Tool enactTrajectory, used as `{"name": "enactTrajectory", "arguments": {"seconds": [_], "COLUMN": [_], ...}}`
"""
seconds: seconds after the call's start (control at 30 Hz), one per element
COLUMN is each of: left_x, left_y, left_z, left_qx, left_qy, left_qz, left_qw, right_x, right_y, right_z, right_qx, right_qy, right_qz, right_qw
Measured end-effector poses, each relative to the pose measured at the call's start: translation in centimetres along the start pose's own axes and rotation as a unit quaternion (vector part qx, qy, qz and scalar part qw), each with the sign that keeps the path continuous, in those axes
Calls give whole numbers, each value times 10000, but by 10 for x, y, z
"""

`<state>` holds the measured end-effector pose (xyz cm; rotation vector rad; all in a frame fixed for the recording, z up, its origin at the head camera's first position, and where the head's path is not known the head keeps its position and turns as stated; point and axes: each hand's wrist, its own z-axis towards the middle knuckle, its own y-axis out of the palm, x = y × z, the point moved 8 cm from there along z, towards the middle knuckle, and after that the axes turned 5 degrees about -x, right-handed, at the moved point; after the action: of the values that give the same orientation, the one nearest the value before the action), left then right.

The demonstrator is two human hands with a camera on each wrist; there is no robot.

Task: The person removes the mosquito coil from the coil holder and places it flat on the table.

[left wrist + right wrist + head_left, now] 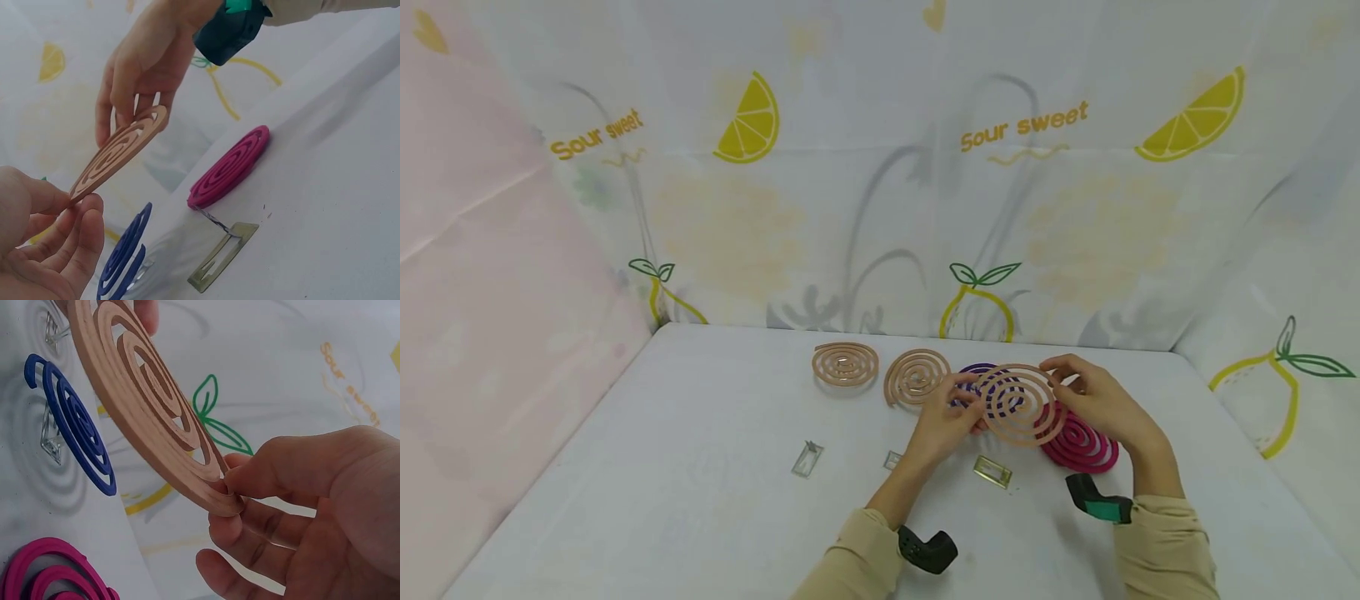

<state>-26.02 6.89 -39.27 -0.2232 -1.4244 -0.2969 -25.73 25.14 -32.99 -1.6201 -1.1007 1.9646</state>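
Left hand: your left hand (pixel 946 423) pinches the near-left edge of the held coil between thumb and fingers.
Right hand: your right hand (pixel 1093 402) also has the same coil in its grasp, thumb and fingers closed on the opposite edge.
Held coil: this tan held coil (pixel 119 409) is in the air between your two hands, tilted, above the table (pixel 700 467); it touches no stand.
Bare stands: a brass stand (pixel 245 232) and two silvery ones, the left stand (pixel 807 459) and the middle stand (pixel 892 460), lie on the table without any coil; your left arm partly covers the middle one.
Pink coil: the pink coil (pixel 232 181) rests low, beyond the brass stand; I cannot tell if metal is under it.
Blue coil: the blue coil (pixel 81 419) sits raised upon a metal support.
Far tan coils: the left tan coil (pixel 845 384) and the tilted right tan coil (pixel 917 352) seem to be supported likewise.
Progress: in my judgement, three coils are mounted; the one you hold is not yet, and the pink one probably remains too.
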Motion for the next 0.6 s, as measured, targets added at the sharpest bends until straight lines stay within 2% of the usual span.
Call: {"name": "enactTrajectory", "arguments": {"seconds": [0.23,0.43,0.6], "left_x": [-3,-4,-4], "left_y": [10,13,17], "left_z": [4,3,4], "left_qx": [9,89,36], "left_qy": [70,-59,-35], "left_qz": [-112,-100,-71], "left_qw": [9999,9999,10000], "right_x": [4,8,11], "right_y": [-7,-8,-11], "right_z": [-3,-5,-6], "right_qx": [99,74,161], "right_qy": [-14,69,10], "right_qz": [-78,-93,-236], "right_qw": [9999,9999,9996]}}
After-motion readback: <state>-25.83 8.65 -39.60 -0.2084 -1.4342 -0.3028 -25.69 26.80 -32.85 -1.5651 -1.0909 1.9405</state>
